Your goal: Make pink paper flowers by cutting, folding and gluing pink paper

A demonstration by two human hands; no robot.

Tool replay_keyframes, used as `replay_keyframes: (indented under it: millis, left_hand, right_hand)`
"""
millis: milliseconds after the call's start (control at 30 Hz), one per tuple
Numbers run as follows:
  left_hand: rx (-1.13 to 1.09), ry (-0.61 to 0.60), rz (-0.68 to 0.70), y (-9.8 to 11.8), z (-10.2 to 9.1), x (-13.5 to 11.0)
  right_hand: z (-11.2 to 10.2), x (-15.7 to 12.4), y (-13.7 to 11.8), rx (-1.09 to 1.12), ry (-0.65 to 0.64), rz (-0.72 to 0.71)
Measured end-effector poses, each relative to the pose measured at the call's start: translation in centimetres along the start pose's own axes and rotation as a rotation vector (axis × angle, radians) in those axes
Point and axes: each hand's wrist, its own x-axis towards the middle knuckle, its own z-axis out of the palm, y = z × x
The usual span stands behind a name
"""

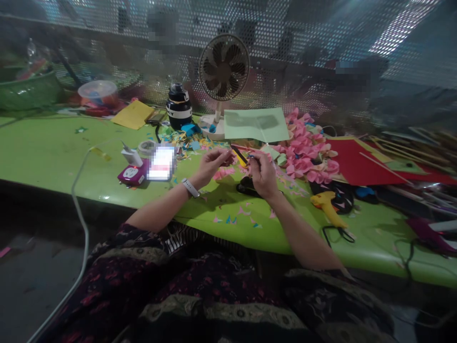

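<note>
Two hands (263, 173); one fan (224, 69)

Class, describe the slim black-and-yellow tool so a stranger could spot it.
Over the glossy green table, find the bare right hand. It holds the slim black-and-yellow tool, whereas the yellow pistol-shaped glue gun lies on the table.

Table cover (64, 157): smooth, glossy (plastic-looking) | petals (311, 151): papery, matt | glue gun (327, 207): smooth plastic

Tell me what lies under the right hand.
Below the right hand, a black object lies on the green table. The hand covers part of it, so its full shape cannot be seen.
</note>
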Motion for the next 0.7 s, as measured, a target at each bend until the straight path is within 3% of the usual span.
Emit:
replay_keyframes:
  millis: [200, 400, 700]
  left_hand:
    - [-0.082, -0.177, -0.225, -0.4, 0.0, -0.3]
    - [-0.074, -0.305, -0.269, -0.7, 0.1, -0.6]
    - [-0.017, -0.186, -0.167, -1.0, 0.4, -0.8]
  right_hand:
    - [-0.5, 0.0, -0.9, 0.218, -0.089, 0.083]
    - [-0.4, 0.0, -1.3, 0.374, -0.195, 0.099]
    - [0.0, -0.5, -1.4, 0.25, -0.15, 0.012]
